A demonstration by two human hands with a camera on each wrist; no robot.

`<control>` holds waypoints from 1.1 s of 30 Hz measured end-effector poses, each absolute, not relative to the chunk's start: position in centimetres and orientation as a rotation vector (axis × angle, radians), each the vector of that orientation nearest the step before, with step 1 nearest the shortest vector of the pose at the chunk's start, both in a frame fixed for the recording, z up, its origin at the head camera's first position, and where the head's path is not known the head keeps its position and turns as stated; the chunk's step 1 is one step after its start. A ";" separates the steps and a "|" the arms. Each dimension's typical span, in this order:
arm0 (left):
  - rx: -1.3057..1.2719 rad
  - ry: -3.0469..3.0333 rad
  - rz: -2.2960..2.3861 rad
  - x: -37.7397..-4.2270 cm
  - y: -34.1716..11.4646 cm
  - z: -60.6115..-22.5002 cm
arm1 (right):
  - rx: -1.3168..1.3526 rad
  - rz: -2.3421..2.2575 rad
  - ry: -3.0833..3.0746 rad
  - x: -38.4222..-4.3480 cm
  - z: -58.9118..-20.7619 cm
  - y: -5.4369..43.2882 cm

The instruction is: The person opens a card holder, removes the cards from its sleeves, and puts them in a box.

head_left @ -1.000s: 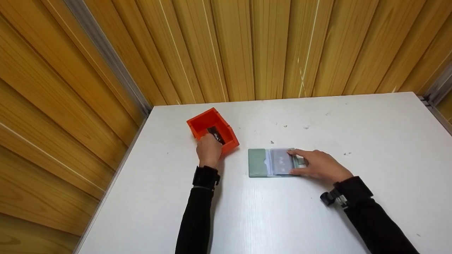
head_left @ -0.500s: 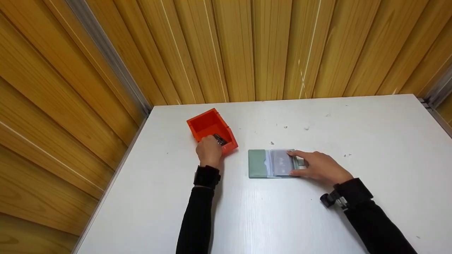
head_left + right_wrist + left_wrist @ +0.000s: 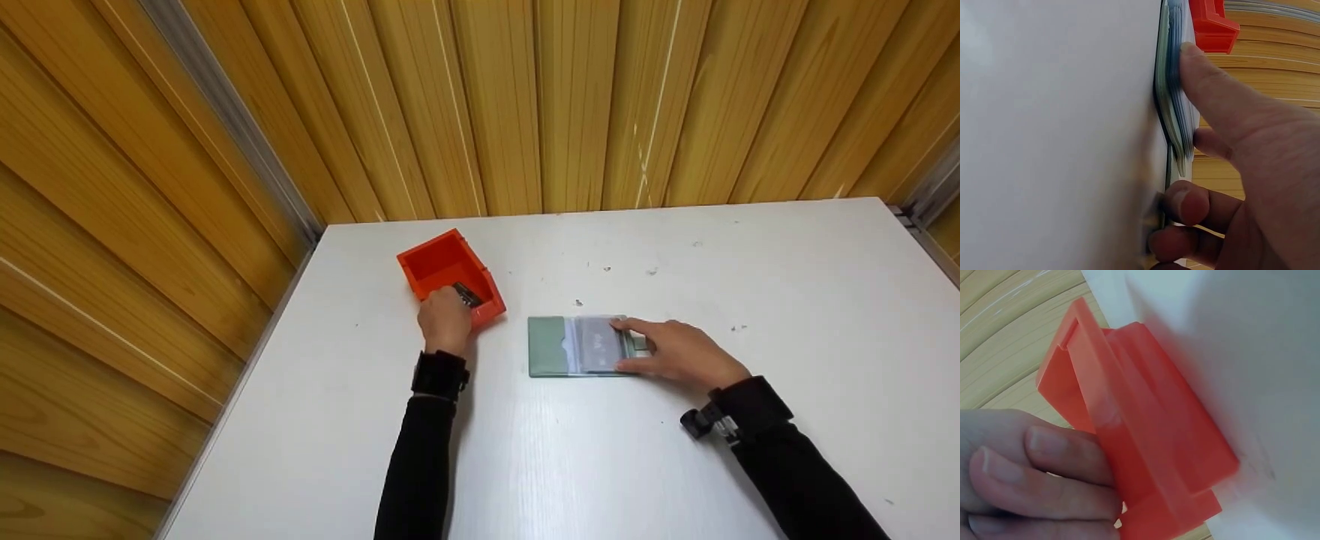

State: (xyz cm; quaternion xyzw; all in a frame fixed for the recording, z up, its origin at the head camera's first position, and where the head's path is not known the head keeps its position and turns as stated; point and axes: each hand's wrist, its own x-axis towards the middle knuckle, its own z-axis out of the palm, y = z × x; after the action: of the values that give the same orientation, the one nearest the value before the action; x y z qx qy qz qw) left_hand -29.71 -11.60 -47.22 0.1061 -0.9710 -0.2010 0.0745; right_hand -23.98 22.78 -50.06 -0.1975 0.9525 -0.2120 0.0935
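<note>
An orange-red plastic bin (image 3: 431, 259) stands left of centre on the white table. My left hand (image 3: 445, 321) reaches over its near side with curled fingers, beside a tilted black card (image 3: 466, 295). It seems to pinch that card, though the thumb and fingertips are hidden. In the left wrist view several curled fingers (image 3: 1055, 489) lie against the bin's wall. A green card holder (image 3: 547, 346) lies unfolded to the right, its clear sleeves (image 3: 598, 346) stacked on its right half. My right hand (image 3: 686, 351) grips the sleeves at their right edge, thumb on top.
The white table (image 3: 600, 465) runs back to a wood-patterned wall (image 3: 570, 105), with another such wall along its left side. Small dark scuffs mark the tabletop behind the card holder.
The black card in the bin has gone from lying flat with its lettering showing to tilted beside my left hand. My right hand and the card holder stay in place.
</note>
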 end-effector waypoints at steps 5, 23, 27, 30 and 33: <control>0.304 -2.878 -0.645 -29.5 -11.3 -46.8 | -0.576 -0.622 2.826 -24.0 -50.2 22.7; -0.004 -2.838 -0.857 -27.9 -8.9 -44.1 | -0.645 -0.669 2.856 -24.0 -50.2 22.2; -0.233 -2.863 -0.902 -27.5 -7.6 -44.1 | -0.713 -0.769 2.880 -24.0 -50.4 21.5; -0.338 -2.883 -0.886 -27.1 -6.5 -44.3 | -0.729 -0.824 2.873 -24.1 -50.4 21.3; -0.410 -2.902 -0.832 -26.7 -5.6 -44.4 | -0.742 -0.860 2.858 -24.1 -50.4 21.2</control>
State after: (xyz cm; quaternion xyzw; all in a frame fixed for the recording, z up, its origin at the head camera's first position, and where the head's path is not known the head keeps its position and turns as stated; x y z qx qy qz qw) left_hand -26.73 -5.63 -44.45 -0.1343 -0.9515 -0.2728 0.0473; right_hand -24.06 21.20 -50.38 -0.2411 0.9288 -0.2796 0.0330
